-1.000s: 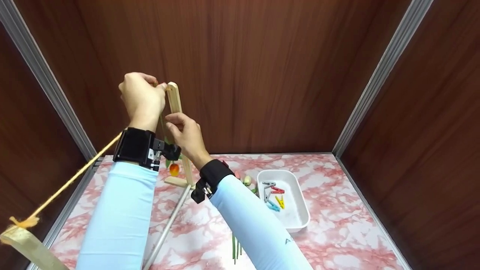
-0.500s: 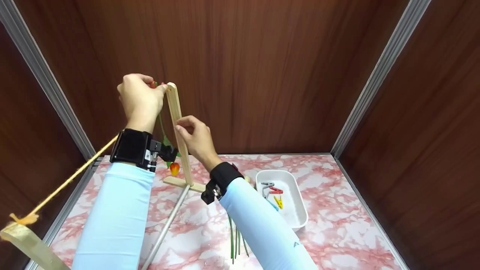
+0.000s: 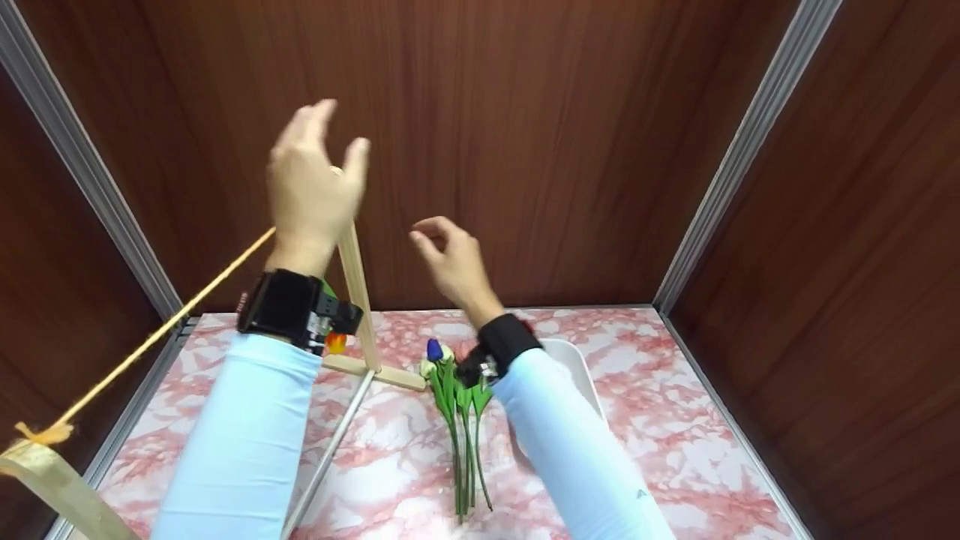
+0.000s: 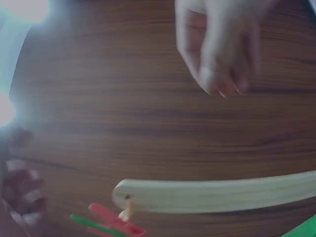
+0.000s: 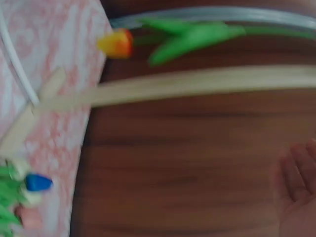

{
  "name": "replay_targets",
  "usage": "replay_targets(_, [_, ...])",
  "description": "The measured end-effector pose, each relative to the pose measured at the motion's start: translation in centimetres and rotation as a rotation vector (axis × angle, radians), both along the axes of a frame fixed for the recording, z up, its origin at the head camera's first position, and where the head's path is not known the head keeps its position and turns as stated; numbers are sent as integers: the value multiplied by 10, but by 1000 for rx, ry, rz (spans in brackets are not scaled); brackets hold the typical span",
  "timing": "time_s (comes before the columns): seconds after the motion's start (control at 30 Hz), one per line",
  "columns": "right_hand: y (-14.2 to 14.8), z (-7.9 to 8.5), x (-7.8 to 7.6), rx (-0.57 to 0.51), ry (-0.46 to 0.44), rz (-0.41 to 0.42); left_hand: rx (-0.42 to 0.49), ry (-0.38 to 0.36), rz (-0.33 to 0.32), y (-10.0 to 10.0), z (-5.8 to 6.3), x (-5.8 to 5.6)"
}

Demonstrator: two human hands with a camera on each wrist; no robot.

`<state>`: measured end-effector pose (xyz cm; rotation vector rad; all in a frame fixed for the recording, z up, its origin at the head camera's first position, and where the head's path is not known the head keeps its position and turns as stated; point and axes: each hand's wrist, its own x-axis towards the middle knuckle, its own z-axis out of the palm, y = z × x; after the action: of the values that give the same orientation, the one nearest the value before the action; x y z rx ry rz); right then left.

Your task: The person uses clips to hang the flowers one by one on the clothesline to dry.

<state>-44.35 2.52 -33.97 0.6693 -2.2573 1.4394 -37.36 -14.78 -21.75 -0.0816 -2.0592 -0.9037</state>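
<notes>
My left hand (image 3: 315, 180) is raised beside the wooden post (image 3: 356, 277), fingers spread, nothing in them. To its right, my right hand (image 3: 457, 262) hangs in the air with loosely bent fingers, also holding nothing. Close to the post's tip in the left wrist view, a red clothespin (image 4: 106, 217) and a green stem (image 4: 94, 224) lie together by the knotted yarn (image 4: 126, 212). An orange-yellow tulip (image 5: 117, 43) hangs head down beside the post in the right wrist view. In the head view my left arm hides much of it.
Orange yarn (image 3: 165, 326) stretches from a near wooden post (image 3: 56, 480). A white rod (image 3: 330, 457) runs along the marbled table. Several artificial tulips (image 3: 457, 405) lie beside a white tray (image 3: 566, 349), partly covered by my right arm.
My left hand has let go near the post's top, spread its fingers and risen slightly. My right hand has moved right, away from the post, uncovering the tulips and covering more of the tray.
</notes>
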Motion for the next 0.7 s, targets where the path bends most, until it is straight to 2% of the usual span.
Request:
replay_targets(0.07, [19,2,-2,51,24,-15,-84,44,-81,10,-8,-1])
replay_targets(0.17, [48,0,-4,140,66,-43,-172,59,-192,24,-28,-2])
replay_targets(0.23, [67,-7,-5,198,83,-74,-221,55,-247,31,-47,-3])
replay_targets(0.3, [83,-17,-7,238,88,-110,-255,19,-286,35,-69,-5])
replay_targets(0.4, [105,-34,-10,285,64,-163,-288,-79,-319,40,-103,-7])
replay_targets(0.53, [129,-63,-11,333,22,-220,-300,-209,-331,41,-148,-7])
replay_targets(0.63, [145,-90,-9,377,-29,-260,-298,-247,-323,41,-181,-5])
replay_targets(0.7, [154,-107,-6,424,-100,-285,-299,-257,-311,42,-202,-3])
